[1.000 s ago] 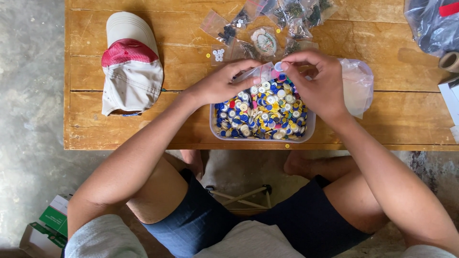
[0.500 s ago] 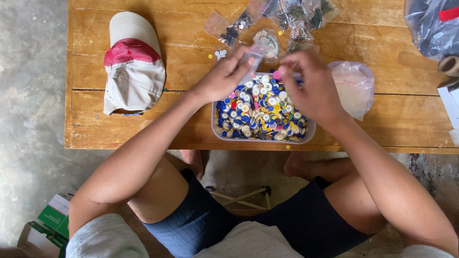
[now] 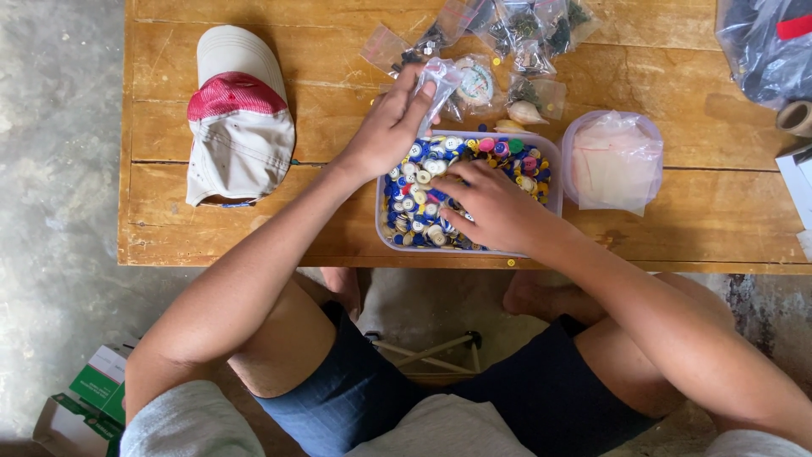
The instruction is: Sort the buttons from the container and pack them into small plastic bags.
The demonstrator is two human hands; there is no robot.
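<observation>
A clear plastic tub full of small colourful buttons sits near the front edge of a wooden table. My left hand is above the tub's far left corner, fingers pinched on a small clear plastic bag. My right hand lies palm down in the tub, fingers spread over the buttons; whether it has any between its fingers is hidden.
A white and red cap lies at the left. Several small clear bags with contents lie behind the tub. A round tub with a plastic bag stands at the right. A dark bag is at the far right corner.
My right hand has let go of the little bag and dropped down into the buttons. My left hand keeps the bag and has lifted it slightly to the far left.
</observation>
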